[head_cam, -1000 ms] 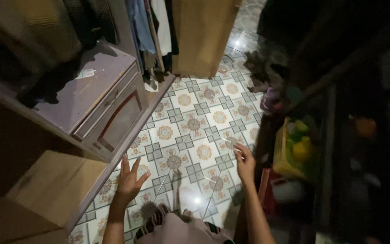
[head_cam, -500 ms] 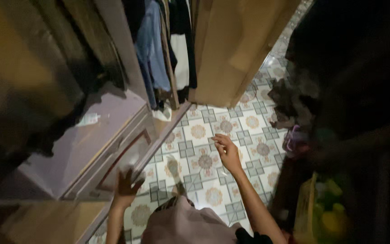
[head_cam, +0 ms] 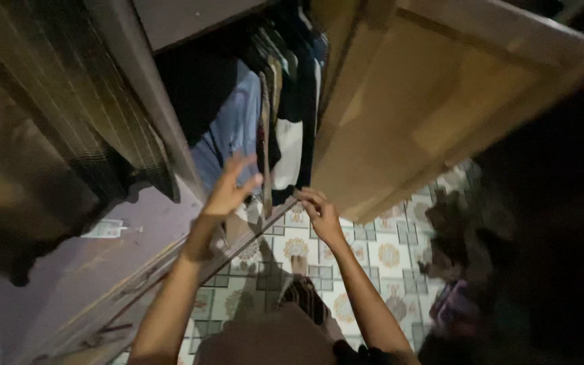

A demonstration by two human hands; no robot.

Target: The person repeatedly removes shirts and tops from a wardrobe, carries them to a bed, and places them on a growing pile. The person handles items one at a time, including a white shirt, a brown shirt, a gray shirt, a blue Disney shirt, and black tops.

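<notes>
My left hand (head_cam: pixel 230 189) is raised with fingers spread, holding nothing, in front of the hanging clothes (head_cam: pixel 275 128) inside an open wardrobe. It is close to a light blue garment (head_cam: pixel 234 132). My right hand (head_cam: pixel 318 211) is beside it, lower and to the right, fingers curled loosely near the bottom of the hanging clothes; nothing shows in it. The wardrobe door (head_cam: pixel 407 115) stands open to the right of both hands.
A purple-grey drawer unit (head_cam: pixel 82 270) sits inside the wardrobe at lower left, with a small paper (head_cam: pixel 106 230) on top. Dark striped fabric (head_cam: pixel 69 122) hangs at left. Patterned floor tiles (head_cam: pixel 380 253) lie below; a dark pile of clothes (head_cam: pixel 454 250) lies at right.
The view has tilted up from the floor to the wardrobe. Both hands have risen from near the floor tiles up to the hanging clothes.
</notes>
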